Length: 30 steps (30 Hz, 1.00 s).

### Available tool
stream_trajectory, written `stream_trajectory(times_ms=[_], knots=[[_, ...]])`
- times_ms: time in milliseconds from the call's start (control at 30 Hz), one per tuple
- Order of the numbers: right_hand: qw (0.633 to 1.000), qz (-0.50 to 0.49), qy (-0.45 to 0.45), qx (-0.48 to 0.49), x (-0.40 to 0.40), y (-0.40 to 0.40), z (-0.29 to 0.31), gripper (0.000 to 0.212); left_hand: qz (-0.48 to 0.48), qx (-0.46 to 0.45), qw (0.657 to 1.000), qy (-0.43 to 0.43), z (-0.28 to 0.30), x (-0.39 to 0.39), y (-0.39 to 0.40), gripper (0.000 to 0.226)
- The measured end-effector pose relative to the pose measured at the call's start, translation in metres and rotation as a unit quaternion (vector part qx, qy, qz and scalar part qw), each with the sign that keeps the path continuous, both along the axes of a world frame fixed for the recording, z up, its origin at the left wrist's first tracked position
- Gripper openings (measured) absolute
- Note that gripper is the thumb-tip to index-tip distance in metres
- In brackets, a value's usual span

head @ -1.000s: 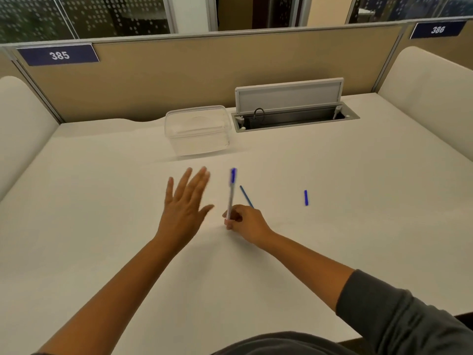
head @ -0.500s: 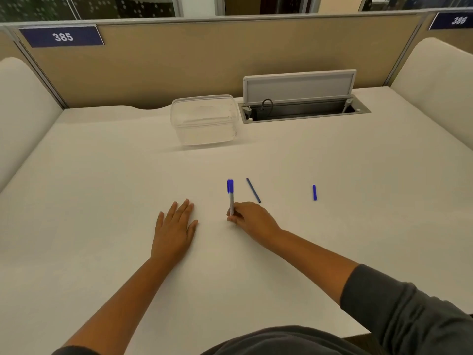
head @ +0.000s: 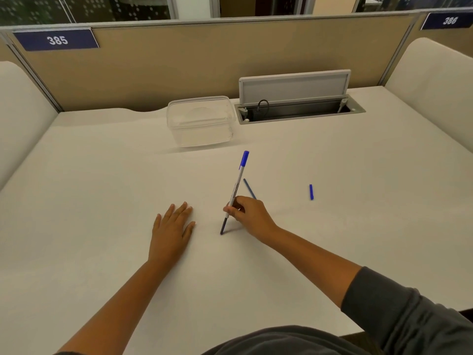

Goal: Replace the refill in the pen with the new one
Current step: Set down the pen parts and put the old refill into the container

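My right hand (head: 249, 213) grips a pen (head: 236, 187) with a white barrel and a blue end cap at the top. The pen stands tilted, its dark lower end touching the white desk (head: 102, 188). A thin blue refill (head: 249, 188) lies on the desk just behind my right hand, partly hidden by it. A short blue cap piece (head: 311, 192) lies apart to the right. My left hand (head: 172, 230) rests flat on the desk to the left of the pen, fingers spread, holding nothing.
A clear plastic container (head: 201, 121) stands at the back middle. Beside it on the right is an open cable hatch (head: 299, 108) with its lid raised. Beige partition panels close the desk at the back and both sides.
My left hand came down from the air and now lies flat on the desk. My right hand has lifted the pen higher, so a dark lower part shows beneath the fingers.
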State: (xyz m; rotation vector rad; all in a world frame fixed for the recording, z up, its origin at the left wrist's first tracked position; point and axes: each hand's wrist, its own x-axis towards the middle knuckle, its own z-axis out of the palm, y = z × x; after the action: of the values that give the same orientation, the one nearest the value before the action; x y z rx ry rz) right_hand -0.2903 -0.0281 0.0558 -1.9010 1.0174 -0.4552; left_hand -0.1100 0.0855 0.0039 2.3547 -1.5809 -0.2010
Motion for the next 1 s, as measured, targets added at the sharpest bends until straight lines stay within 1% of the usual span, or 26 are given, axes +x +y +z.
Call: stream_trajectory(times_ms=[33,133,200,300,433,500,567,733,900,1000], knots=[[1.0,0.0,-0.004,0.004,-0.001,-0.001,0.0,0.024,-0.004,-0.011,1.0,0.004,0.003,-0.002,0.001,0.047],[1.0,0.004,-0.012,0.002,-0.002,-0.002,0.0,0.023,-0.049,-0.045,0.997,0.024,0.012,-0.02,0.0,0.064],[1.0,0.011,-0.014,-0.006,-0.002,-0.001,-0.001,0.023,-0.073,-0.049,0.995,0.035,0.013,-0.038,-0.004,0.068],[1.0,0.02,-0.017,-0.014,-0.001,0.002,0.0,0.022,-0.045,-0.072,0.99,0.109,0.016,-0.059,-0.015,0.051],[0.999,0.018,-0.024,-0.016,-0.003,0.003,0.001,0.021,0.001,-0.101,0.977,0.188,0.023,-0.074,-0.028,0.015],[0.999,0.02,-0.03,-0.016,-0.005,0.002,0.001,0.021,0.019,-0.112,0.971,0.209,0.025,-0.074,-0.031,0.01],[0.999,0.019,-0.037,-0.012,-0.006,0.0,0.0,0.021,0.02,-0.109,0.97,0.216,0.026,-0.072,-0.032,0.011],[0.997,-0.03,-0.067,-0.015,-0.009,-0.007,0.003,0.022,-0.013,-0.083,0.981,0.177,0.027,-0.06,-0.035,0.016],[0.991,-0.11,-0.075,-0.013,-0.017,-0.021,0.004,0.024,-0.038,-0.082,0.991,0.1,0.026,-0.036,-0.037,0.019],[0.989,-0.14,-0.046,-0.026,-0.025,-0.029,0.0,0.026,-0.05,-0.096,0.993,0.046,0.031,-0.02,-0.045,0.021]])
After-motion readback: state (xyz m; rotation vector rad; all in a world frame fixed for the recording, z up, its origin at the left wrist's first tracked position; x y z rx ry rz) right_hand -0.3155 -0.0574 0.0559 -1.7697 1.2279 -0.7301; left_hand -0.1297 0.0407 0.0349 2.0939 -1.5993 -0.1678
